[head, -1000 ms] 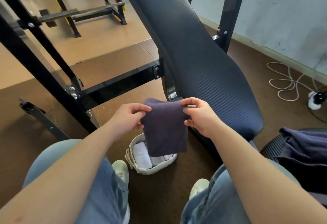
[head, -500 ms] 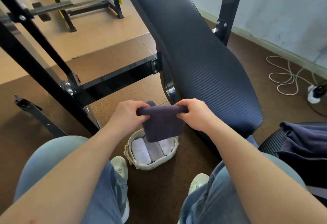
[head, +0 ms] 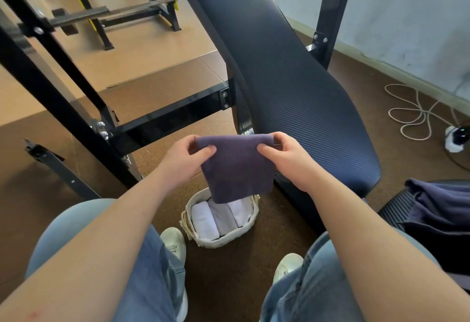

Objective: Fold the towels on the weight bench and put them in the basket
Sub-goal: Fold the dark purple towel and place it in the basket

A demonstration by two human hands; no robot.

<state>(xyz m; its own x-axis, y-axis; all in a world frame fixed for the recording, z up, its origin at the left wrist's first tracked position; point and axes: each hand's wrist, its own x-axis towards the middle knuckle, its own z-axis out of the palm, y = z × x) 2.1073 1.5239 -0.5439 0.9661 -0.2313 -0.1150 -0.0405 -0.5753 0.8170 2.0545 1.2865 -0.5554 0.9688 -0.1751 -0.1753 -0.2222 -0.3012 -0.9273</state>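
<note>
Over brown flooring [head: 229,283], left hand [head: 184,162] and right hand [head: 288,161] pinch 1 seemingly folded towel [head: 236,169] above basket [head: 220,241].

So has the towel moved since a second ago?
Yes, upward. Against the basket, the towel rose: its lower edge hid about half the inside, now just the far rim. Left hand and right hand pinch its top corners.

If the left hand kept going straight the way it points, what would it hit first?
The left hand pinches the purple towel; beyond it, probably the weight bench edge, depth unclear.
</note>
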